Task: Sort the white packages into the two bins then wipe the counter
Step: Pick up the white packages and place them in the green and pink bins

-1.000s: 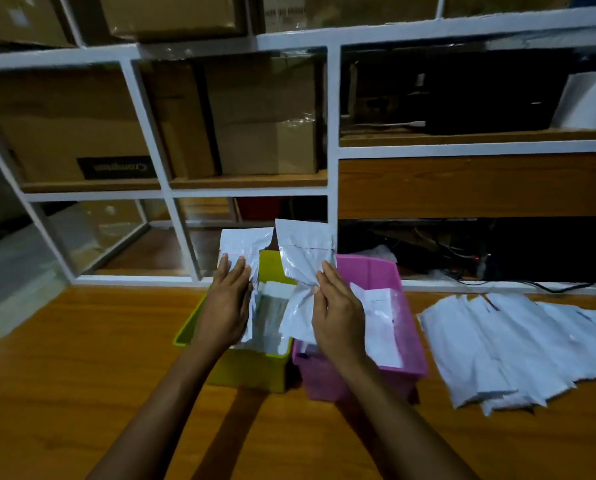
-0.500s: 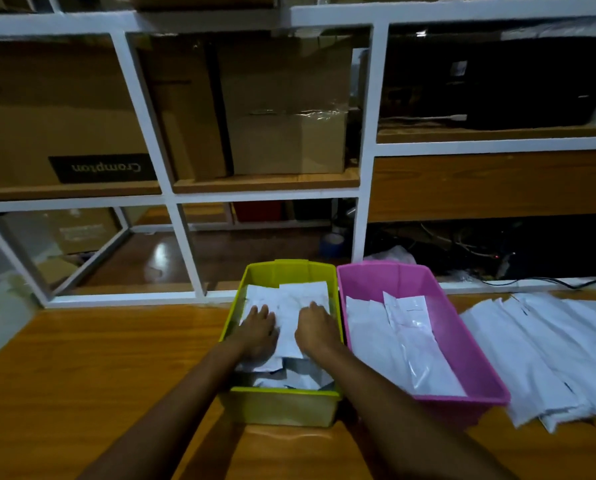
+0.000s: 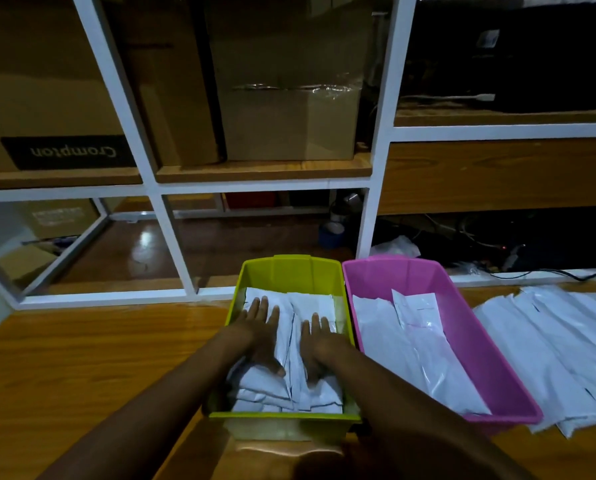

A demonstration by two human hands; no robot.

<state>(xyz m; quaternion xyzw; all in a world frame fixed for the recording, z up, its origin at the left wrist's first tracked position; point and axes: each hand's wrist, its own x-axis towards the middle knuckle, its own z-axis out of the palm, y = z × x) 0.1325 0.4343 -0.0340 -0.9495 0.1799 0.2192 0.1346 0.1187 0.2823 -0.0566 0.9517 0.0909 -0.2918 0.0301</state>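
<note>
A green bin [image 3: 289,268] stands on the wooden counter with several white packages [image 3: 310,306] stacked inside. My left hand [image 3: 260,332] and my right hand [image 3: 319,344] lie flat on top of that stack, palms down, fingers spread, holding nothing. Touching its right side stands a pink bin [image 3: 497,382] with white packages [image 3: 418,341] lying in it. A loose row of white packages [image 3: 559,348] is spread on the counter to the right of the pink bin.
The wooden counter [image 3: 82,368] stretches left of the bins. Behind it rises a white-framed shelf [image 3: 172,237] holding cardboard boxes [image 3: 289,109], with cables and dark equipment at the back right.
One second ago each hand held a white package above the bins. Both packages went down into the green bin, and the hands now press flat on the stack.
</note>
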